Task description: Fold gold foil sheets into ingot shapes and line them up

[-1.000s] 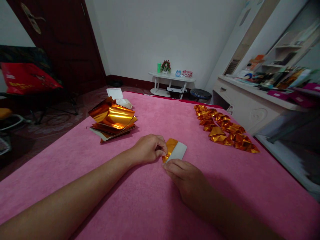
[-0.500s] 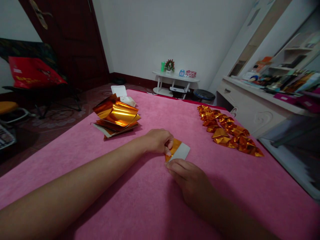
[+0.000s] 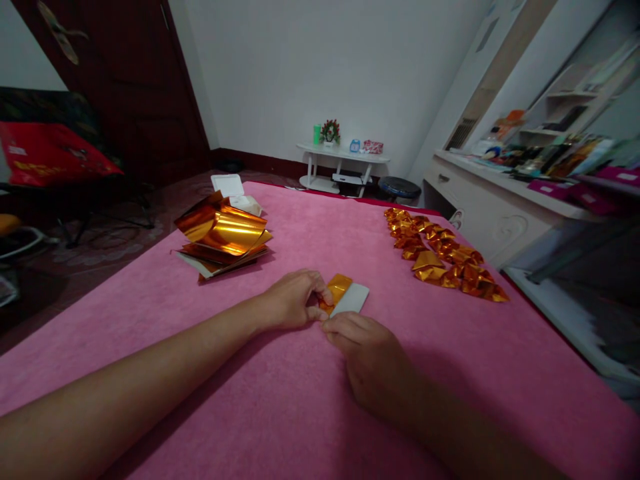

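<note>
A partly folded sheet of gold foil paper (image 3: 352, 299), gold on one side and pale grey on the other, lies on the pink cloth (image 3: 280, 393). At its left edge my left hand (image 3: 298, 299) has its fingers curled, thumb and fingertips on the gold part. My right hand (image 3: 373, 350) pinches the near corner of the sheet, its fingertips touching close to my left thumb. Left of the hands is a loose stack of gold foil sheets (image 3: 227, 233). Folded gold foil pieces (image 3: 430, 263) sit in rows on the right.
Behind the stack stands an open white box (image 3: 228, 185). A white side table (image 3: 345, 153) with a plant stands by the wall, and a round dark stool (image 3: 400, 188) is beside it. A cluttered white dresser (image 3: 500, 193) borders the right side; a red bag (image 3: 55, 153) rests at left.
The view has shifted slightly, moving everything a little left. My left thumb has slid down to the near corner of the sheet, closer to my right fingertips.
</note>
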`<state>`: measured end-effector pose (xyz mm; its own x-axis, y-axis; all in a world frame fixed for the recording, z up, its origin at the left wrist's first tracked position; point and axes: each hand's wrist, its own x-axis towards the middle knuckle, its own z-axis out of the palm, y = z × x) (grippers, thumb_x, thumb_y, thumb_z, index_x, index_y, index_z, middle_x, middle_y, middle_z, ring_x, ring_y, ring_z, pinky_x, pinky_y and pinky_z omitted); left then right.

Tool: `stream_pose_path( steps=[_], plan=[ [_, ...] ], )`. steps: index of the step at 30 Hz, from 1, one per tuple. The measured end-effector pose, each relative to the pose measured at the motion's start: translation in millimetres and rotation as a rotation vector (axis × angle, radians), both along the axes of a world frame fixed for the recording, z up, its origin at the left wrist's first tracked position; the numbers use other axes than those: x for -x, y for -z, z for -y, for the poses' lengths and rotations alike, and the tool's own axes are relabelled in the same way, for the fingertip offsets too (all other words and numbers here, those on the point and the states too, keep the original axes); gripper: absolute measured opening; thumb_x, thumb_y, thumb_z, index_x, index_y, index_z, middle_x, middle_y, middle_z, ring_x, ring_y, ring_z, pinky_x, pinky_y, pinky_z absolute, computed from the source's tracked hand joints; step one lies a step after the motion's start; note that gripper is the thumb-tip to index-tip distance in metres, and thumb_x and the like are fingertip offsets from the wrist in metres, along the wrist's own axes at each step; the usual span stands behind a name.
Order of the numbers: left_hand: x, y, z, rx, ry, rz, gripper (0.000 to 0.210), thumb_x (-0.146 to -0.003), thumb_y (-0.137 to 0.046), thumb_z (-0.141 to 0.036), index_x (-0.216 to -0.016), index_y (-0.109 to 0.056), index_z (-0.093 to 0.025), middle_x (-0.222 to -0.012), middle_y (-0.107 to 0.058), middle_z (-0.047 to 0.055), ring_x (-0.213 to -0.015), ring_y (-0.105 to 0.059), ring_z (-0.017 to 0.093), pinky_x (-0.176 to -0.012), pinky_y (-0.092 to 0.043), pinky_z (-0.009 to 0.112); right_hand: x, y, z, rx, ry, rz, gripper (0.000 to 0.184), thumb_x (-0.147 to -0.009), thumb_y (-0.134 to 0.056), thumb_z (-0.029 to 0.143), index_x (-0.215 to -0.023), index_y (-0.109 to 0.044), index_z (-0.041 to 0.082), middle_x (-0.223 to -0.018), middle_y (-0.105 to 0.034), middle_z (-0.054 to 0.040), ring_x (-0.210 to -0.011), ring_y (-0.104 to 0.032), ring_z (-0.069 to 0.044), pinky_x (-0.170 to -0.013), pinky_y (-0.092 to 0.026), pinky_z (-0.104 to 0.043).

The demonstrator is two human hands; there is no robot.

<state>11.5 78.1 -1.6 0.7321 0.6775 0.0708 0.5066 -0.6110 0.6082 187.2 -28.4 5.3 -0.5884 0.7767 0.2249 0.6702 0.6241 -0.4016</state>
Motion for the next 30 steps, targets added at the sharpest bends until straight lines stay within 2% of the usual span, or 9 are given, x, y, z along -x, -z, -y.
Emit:
stream_pose_path(
  steps=[3,8,12,15,18,21,25,30],
  plan=[
    [0.8,-5.1,-0.2,-0.012,0.016,-0.049,0.022,-0.068,-0.069,-0.020,-0.090,-0.067,-0.020,-0.090,-0.063,0.002,-0.082,-0.054,0.016,-0.074,-0.042,0.025,-3.1,-0.4,-0.3,-0.005,-0.024,-0.095,0.042,-0.071,-0.043,0.003,-0.108,-0.059,0.012,-0.107,-0.065,-0.0110,-0.100,-0.056,-0.022,-0.091,-0.044,-0.039],
    [1.8,-11.3,4.4,-0.079,0.043,-0.100,0.030,-0.066,-0.073,-0.028,-0.094,-0.066,-0.020,-0.088,-0.061,0.003,-0.084,-0.053,0.018,-0.077,-0.042,0.028,-12.5,1.4,-0.9,0.047,0.016,-0.377,0.034,-0.065,-0.041,-0.004,-0.084,-0.060,0.018,-0.097,-0.064,-0.0050,-0.092,-0.058,-0.016,-0.081,-0.047,-0.031],
    [4.4,-5.9,14.6,-0.117,-0.033,-0.024,0.028,-0.069,-0.074,-0.031,-0.094,-0.067,-0.021,-0.091,-0.062,0.003,-0.089,-0.054,0.020,-0.081,-0.042,0.032,-14.3,-0.8,-3.1,0.060,0.099,-0.369,0.039,-0.063,-0.043,-0.004,-0.089,-0.061,0.019,-0.098,-0.059,-0.0054,-0.095,-0.055,-0.019,-0.084,-0.045,-0.034],
    [6.3,1.5,25.7,-0.132,-0.088,0.102,0.016,-0.074,-0.071,-0.029,-0.088,-0.070,-0.022,-0.093,-0.064,0.004,-0.091,-0.056,0.019,-0.081,-0.043,0.032,-14.0,0.4,-6.1,0.045,0.138,-0.374,0.047,-0.058,-0.044,-0.004,-0.095,-0.060,0.020,-0.103,-0.056,-0.0067,-0.101,-0.052,-0.021,-0.090,-0.044,-0.037],
    [7.4,5.3,36.0,-0.207,-0.079,0.140,0.009,-0.081,-0.065,-0.026,-0.085,-0.072,-0.024,-0.097,-0.067,0.004,-0.093,-0.057,0.020,-0.083,-0.042,0.035,-14.3,3.3,-9.0,0.067,0.191,-0.386,0.047,-0.057,-0.045,-0.004,-0.094,-0.061,0.020,-0.108,-0.055,-0.0071,-0.107,-0.051,-0.021,-0.095,-0.041,-0.038],
    [8.8,4.8,41.3,-0.260,-0.036,0.101,0.019,-0.084,-0.057,-0.017,-0.094,-0.071,-0.025,-0.103,-0.068,0.003,-0.097,-0.057,0.020,-0.085,-0.041,0.038,-15.1,4.9,-10.7,0.103,0.243,-0.399,0.043,-0.059,-0.048,-0.003,-0.093,-0.062,0.020,-0.112,-0.054,-0.0073,-0.112,-0.050,-0.021,-0.098,-0.040,-0.038],
    [13.5,2.8,41.0,-0.171,0.033,0.169,0.040,-0.080,-0.048,0.000,-0.107,-0.066,-0.025,-0.102,-0.069,0.001,-0.095,-0.059,0.016,-0.086,-0.044,0.032,-15.2,5.9,-12.4,0.130,0.276,-0.421,0.040,-0.062,-0.050,-0.002,-0.092,-0.063,0.020,-0.114,-0.054,-0.0062,-0.113,-0.050,-0.021,-0.099,-0.039,-0.039],
    [21.1,-0.6,43.3,-0.082,0.016,0.190,0.031,-0.085,-0.042,-0.004,-0.096,-0.065,-0.021,-0.106,-0.065,0.005,-0.098,-0.058,0.015,-0.087,-0.047,0.030,-15.3,7.8,-14.6,0.141,0.284,-0.445,0.030,-0.068,-0.053,0.000,-0.086,-0.066,0.020,-0.107,-0.057,-0.0056,-0.106,-0.054,-0.019,-0.094,-0.043,-0.036]
  ],
)
